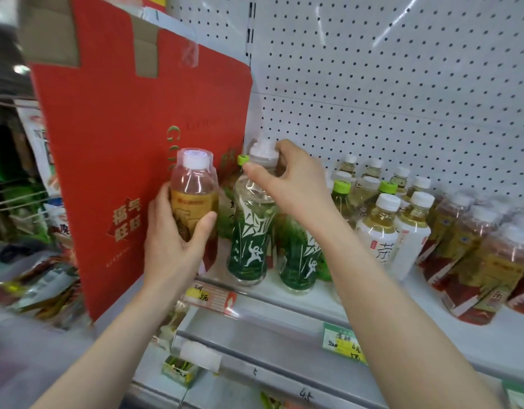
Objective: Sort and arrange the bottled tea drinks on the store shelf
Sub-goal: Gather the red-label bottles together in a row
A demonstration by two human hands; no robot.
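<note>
— What sits closest?

— The left forearm (107,349) and right forearm (387,335), both cut off by the bottom edge, reaching up to the shelf (314,293).

— And the hands?

— The left hand (172,231) grips an amber-label bottle (194,199) round its middle, in front of a red carton (137,143). The palm hides the bottle's base, so I cannot tell whether it rests on anything. The right hand (290,184) has its fingers curled over the film-wrapped cap of a green bamboo-print bottle (250,231), which stands upright at the shelf's front edge.

— Anything else?

— A second green bottle (299,255) stands just beside it, partly behind the right wrist. Further right are white-label bottles (378,231), then red-and-gold bottles (473,261), leaning and too blurred to read. The handwriting on the price tags (209,296) is hard to make out. The packets (39,287) at far left are smeared by blur.
</note>
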